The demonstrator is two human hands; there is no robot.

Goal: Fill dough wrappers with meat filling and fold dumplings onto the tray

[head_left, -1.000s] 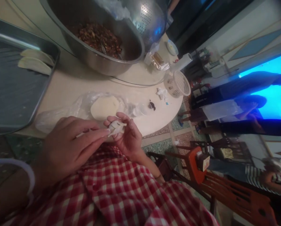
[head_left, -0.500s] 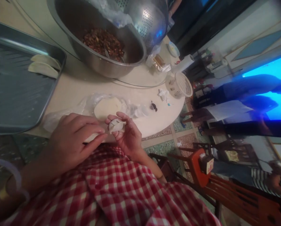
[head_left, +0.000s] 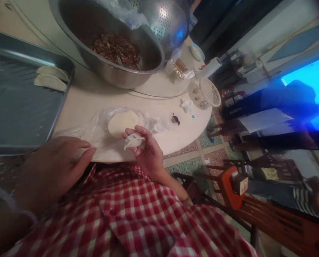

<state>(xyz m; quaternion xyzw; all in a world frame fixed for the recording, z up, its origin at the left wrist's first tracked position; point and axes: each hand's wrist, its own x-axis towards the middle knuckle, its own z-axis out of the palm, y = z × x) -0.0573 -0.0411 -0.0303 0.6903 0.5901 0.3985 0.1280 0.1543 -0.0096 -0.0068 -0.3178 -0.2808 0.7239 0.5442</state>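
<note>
My left hand (head_left: 60,166) is closed around a pale piece of dough (head_left: 80,153), seemingly a dumpling, mostly hidden by the fingers. It hovers at the table's front edge, close to the tray's near corner. In the curled fingers of my right hand (head_left: 151,153) rests a small, folded white piece of dough (head_left: 134,141). Just behind that hand, a stack of round dough wrappers (head_left: 123,123) lies on a clear plastic bag (head_left: 97,121). On the dark metal tray (head_left: 17,117) at left, dumplings (head_left: 51,82) lie side by side at the right end.
A large metal bowl (head_left: 138,78) holds brown chopped filling (head_left: 116,50). Behind it leans a metal colander (head_left: 172,21). Farther right on the table (head_left: 194,130) are a white plastic basket (head_left: 209,92) and a crumpled tissue (head_left: 186,105). An orange-red chair (head_left: 229,189) stands at right, with people beyond.
My left hand has moved left, away from my right hand and towards the tray, with the pale dough in its fingers. My right hand still holds its folded dough.
</note>
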